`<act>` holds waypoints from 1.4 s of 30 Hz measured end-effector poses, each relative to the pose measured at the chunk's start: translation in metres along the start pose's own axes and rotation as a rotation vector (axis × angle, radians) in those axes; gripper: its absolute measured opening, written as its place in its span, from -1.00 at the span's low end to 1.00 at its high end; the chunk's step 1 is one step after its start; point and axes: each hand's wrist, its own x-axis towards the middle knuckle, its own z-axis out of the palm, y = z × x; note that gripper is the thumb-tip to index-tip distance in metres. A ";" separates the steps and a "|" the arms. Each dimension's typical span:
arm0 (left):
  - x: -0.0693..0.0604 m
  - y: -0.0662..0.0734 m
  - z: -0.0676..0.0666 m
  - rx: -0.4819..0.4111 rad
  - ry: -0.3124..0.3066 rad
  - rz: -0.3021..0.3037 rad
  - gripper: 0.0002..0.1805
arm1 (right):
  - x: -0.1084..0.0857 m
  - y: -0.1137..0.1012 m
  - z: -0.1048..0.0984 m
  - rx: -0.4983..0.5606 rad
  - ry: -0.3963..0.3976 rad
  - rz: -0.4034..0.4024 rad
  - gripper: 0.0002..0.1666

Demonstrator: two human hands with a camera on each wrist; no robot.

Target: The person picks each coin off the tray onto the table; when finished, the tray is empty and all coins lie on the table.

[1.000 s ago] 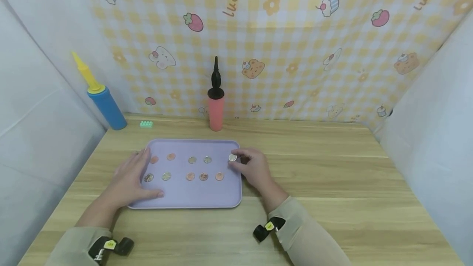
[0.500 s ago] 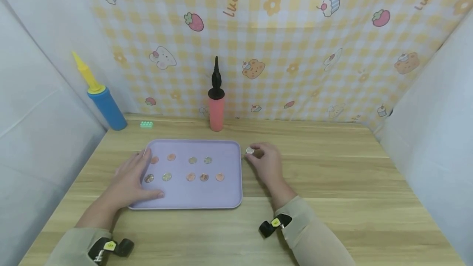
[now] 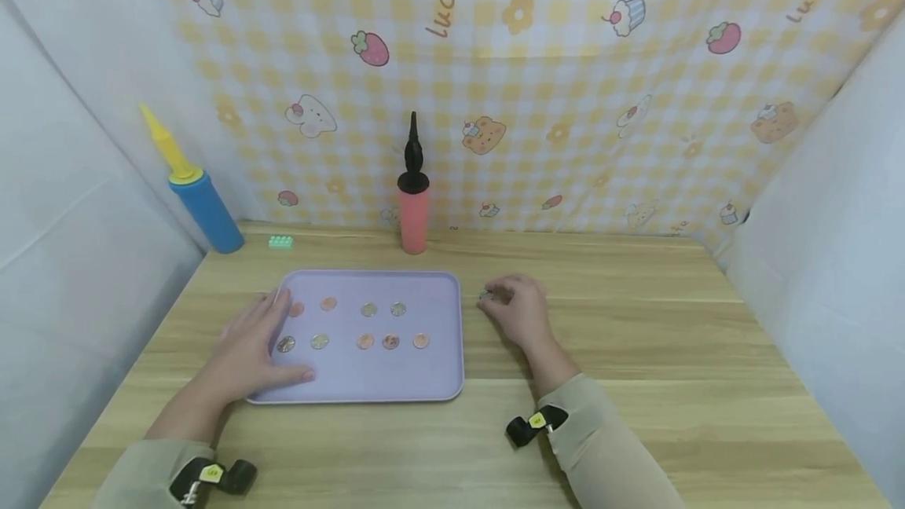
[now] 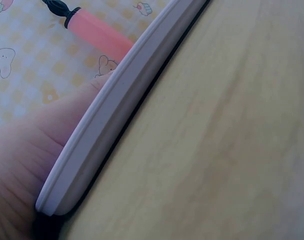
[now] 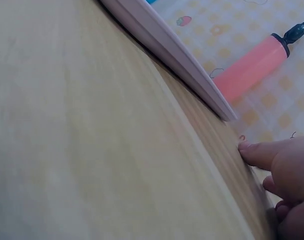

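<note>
A lilac tray lies on the wooden table with several coins on it, some copper-coloured like the coin near its right side, some silvery like the coin in the upper row. My left hand rests over the tray's left edge, thumb stretched out on its surface. Just right of the tray, my right hand pinches a silvery coin between thumb and forefinger, low over the table. In the right wrist view the fingers show near the tabletop, but the coin is hidden.
A pink balloon pump with a black nozzle stands upright behind the tray. At the back left a blue pump with a yellow nozzle leans by the wall, next to a small green toy brick. A checked cloth hangs behind.
My right hand has lifted the silvery coin from the tray's right side and carried it over the rim to the right, then lowered slightly. My left hand has stayed in place.
</note>
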 end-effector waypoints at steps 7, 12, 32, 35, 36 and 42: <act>-0.001 0.003 -0.001 -0.016 -0.003 0.021 0.55 | -0.001 -0.005 -0.003 -0.211 -0.103 0.067 -0.68; -0.002 0.005 -0.001 -0.016 0.001 0.020 0.55 | -0.003 -0.007 -0.004 -0.211 -0.097 0.090 -0.68; -0.002 0.002 0.000 -0.023 -0.016 -0.001 0.57 | -0.010 -0.004 0.005 -0.153 0.006 0.003 -0.64; -0.001 0.001 0.000 -0.025 -0.018 0.000 0.57 | -0.011 -0.006 0.007 -0.130 0.027 -0.040 -0.61; 0.000 0.001 0.000 -0.026 -0.017 0.001 0.57 | -0.012 -0.007 0.008 -0.122 0.036 -0.060 -0.61; 0.000 0.001 0.000 -0.026 -0.022 -0.001 0.57 | -0.019 -0.018 0.020 -0.062 0.053 -0.209 -0.65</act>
